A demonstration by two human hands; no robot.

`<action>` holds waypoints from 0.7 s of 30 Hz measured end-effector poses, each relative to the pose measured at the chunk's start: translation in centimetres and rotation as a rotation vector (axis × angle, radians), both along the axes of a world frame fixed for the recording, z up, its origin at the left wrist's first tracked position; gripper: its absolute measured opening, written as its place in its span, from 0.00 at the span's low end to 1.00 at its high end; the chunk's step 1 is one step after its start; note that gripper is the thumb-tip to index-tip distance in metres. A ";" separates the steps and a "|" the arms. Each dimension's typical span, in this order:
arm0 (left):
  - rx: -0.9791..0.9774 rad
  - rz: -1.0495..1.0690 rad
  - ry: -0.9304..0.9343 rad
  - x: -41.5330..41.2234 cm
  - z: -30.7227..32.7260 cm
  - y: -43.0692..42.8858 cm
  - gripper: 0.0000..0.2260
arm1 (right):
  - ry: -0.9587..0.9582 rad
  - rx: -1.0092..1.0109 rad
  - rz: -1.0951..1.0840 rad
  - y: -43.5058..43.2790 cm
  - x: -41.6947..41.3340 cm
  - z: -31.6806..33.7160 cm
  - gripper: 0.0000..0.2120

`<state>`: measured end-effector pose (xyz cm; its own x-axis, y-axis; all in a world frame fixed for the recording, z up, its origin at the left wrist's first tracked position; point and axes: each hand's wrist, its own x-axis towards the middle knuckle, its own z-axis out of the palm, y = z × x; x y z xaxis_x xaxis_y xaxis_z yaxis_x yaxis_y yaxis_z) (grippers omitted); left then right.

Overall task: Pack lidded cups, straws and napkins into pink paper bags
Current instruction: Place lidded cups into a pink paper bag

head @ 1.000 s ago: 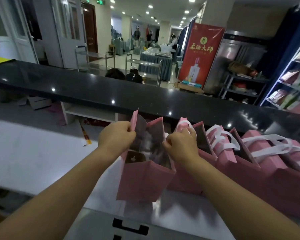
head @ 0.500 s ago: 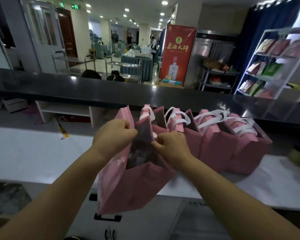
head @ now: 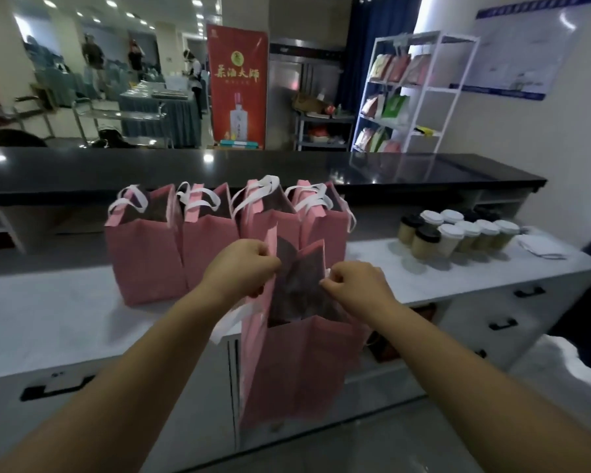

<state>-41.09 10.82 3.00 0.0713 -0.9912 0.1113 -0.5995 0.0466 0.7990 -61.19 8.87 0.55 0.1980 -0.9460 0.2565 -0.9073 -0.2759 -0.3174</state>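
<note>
I hold an open pink paper bag (head: 297, 367) in the air in front of the counter. My left hand (head: 241, 268) pinches its left top edge and my right hand (head: 357, 285) pinches its right top edge, spreading the mouth. The bag's inside is dark and I cannot tell what lies in it. Several more pink bags (head: 215, 233) with white handles stand in a row on the white counter (head: 65, 319) behind. Lidded cups (head: 458, 233) with black and white lids cluster at the counter's right. White napkins (head: 543, 245) lie beyond them.
A raised black ledge (head: 287, 169) runs along the back of the counter. Drawers with black handles (head: 502, 324) sit below the counter. A white shelf rack (head: 410, 97) and a red banner (head: 238, 87) stand behind the ledge.
I have lifted the bag off the counter and carried it to the right, in front of the counter edge. My view swung right, bringing the cups and napkins into sight.
</note>
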 end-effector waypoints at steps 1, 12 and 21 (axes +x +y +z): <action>0.001 -0.026 -0.002 -1.6 -0.3 -0.5 0.07 | 0.007 -0.002 -0.044 0.0 -1.8 0.0 0.17; -0.176 -0.198 -0.109 -16.3 -2.0 -8.2 0.08 | 0.103 -0.171 -0.492 -2.3 -17.7 -2.1 0.18; -0.168 -0.225 -0.014 -21.1 -3.0 -21.8 0.08 | 0.092 -0.119 -0.556 -15.4 -23.1 -1.6 0.17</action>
<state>-62.18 -10.93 -0.03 -0.1514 -0.9494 0.2751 -0.5701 0.3113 0.7604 -84.25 -6.49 -1.02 -0.2942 -0.8800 0.3728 -0.9486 0.2215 -0.2260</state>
